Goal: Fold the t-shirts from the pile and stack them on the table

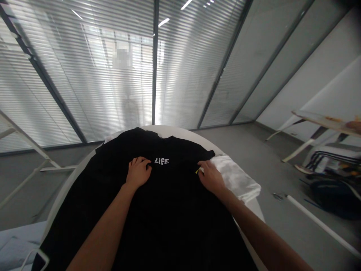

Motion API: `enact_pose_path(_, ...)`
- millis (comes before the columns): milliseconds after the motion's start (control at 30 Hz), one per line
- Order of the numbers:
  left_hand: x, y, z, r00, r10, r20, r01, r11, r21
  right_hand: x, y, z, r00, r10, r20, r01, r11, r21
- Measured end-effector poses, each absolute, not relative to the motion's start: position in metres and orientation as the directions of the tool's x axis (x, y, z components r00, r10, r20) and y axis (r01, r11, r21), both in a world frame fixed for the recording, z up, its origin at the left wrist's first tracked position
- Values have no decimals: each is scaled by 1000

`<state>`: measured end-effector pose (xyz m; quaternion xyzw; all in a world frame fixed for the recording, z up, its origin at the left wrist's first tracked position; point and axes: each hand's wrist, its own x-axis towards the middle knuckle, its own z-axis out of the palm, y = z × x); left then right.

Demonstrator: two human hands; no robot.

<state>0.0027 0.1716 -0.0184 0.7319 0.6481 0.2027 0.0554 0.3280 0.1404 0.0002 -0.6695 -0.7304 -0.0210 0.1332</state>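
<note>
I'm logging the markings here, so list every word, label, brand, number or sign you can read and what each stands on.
White lettering on the black shirt, between the left hand and right hand: too small and stylised to quote with certainty.
Pixelated patch over the blinds: nothing readable.
No other word, label, brand, number or sign can be made out.

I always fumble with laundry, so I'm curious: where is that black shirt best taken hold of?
Probably by both shoulders, coming from above: the black shirt lies spread out, its neckline toward the far edge of the table, leaving the shoulders uncovered either side.
</note>
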Motion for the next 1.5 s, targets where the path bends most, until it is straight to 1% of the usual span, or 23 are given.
enact_pose_path(67, 3, 172, -18, 76, 973, 219, 930, -148, 338, 318, 126, -9, -115, 979, 171, 991, 125, -47)
enact_pose_path(100, 3, 172, -18, 75, 974, 216, 931, -146, 335, 315, 120, -13, -96, 980, 174, 995, 97, -2)
enact_pose_path(167, 3, 171, -17, 79, 974, 213, 932, -148, 330, 312, 112, -18, -7, 978, 207, 998, -6, 64)
enact_pose_path(233, 3, 171, -18, 80, 973, 217, 936, -149, 320, 312, 106, -20, 75, 973, 217, 991, -97, 93)
enact_pose_path(333, 3, 171, -18, 83, 971, 226, 941, -151, 303, 313, 100, -22, 129, 980, 148, 983, -147, 114)
enact_pose_path(467, 4, 170, -17, 105, 970, 219, 942, -168, 292, 315, 91, -17, 167, 983, 72, 978, -175, 112)
enact_pose_path(567, 5, 168, -15, 119, 972, 202, 946, -173, 276, 315, 83, -9, 160, 987, 3, 983, -160, 90)
enact_pose_path(733, 6, 167, -13, 134, 970, 205, 949, -185, 256, 318, 75, 5, 87, 988, -131, 996, -81, 46)
enact_pose_path(900, 6, 167, -15, 151, 965, 213, 950, -202, 239, 325, 84, 20, 12, 971, -238, 999, -22, -43)
enact_pose_path(967, 6, 167, -15, 148, 965, 217, 951, -199, 237, 326, 93, 26, 8, 977, -214, 997, -23, -67)
enact_pose_path(1100, 6, 167, -14, 143, 966, 217, 949, -196, 248, 319, 119, 38, 30, 995, -92, 997, -36, -64)
enact_pose_path(1200, 7, 166, -14, 135, 966, 221, 948, -191, 256, 298, 140, 48, -4, 997, -73, 997, -1, -73)
enact_pose_path(1300, 7, 167, -15, 125, 966, 228, 947, -185, 264, 265, 158, 51, -25, 998, -55, 992, 18, -121)
enact_pose_path(1400, 7, 167, -16, 124, 963, 239, 944, -188, 270, 229, 169, 35, -17, 1000, -24, 981, 13, -192)
enact_pose_path(1500, 6, 168, -17, 122, 963, 241, 944, -188, 271, 204, 174, 3, -34, 992, 120, 975, 59, -215)
